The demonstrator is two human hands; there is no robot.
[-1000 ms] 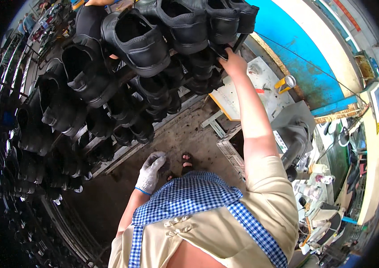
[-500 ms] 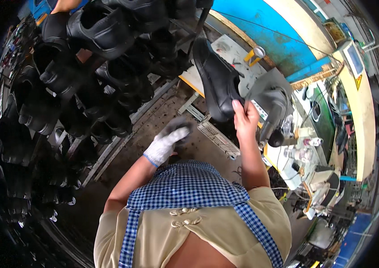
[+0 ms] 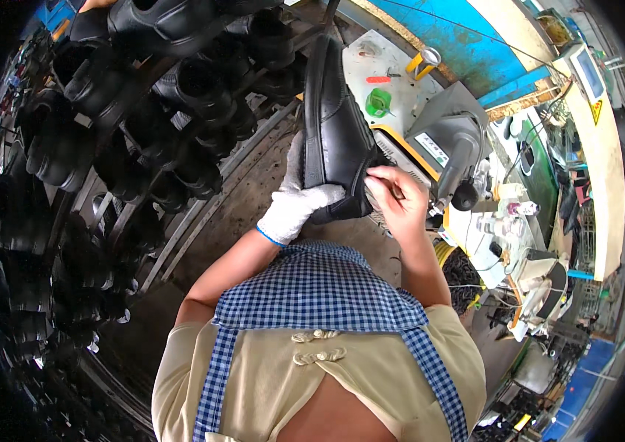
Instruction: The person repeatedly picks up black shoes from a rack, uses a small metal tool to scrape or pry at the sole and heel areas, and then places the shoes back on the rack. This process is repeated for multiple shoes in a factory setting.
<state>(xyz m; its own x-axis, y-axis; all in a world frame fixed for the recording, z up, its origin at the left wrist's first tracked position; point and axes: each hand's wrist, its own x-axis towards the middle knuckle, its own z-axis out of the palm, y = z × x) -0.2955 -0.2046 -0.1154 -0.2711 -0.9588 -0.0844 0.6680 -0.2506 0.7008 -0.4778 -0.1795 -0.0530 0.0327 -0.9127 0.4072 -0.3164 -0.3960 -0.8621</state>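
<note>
Racked shoes (image 3: 198,88) crowd the upper left while, at centre, the left hand (image 3: 299,209) has just gripped a black shoe (image 3: 336,136), likely freeing the curled right hand (image 3: 401,202), hold unclear.

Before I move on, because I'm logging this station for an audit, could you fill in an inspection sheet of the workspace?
Surface: white tabletop, smudged.
Job's things: black shoe, held with its toe away from the wearer.
Clutter: green container, red strip and yellow cylinder on the tabletop.
Grips: gloved left grip clasps the shoe near its heel; bare right grip has fingertips at its collar, anything pinched there unclear.
Cables: dark line across the blue panel.
Surroundings: rows of black shoes at left; grey machine to the right.
</note>
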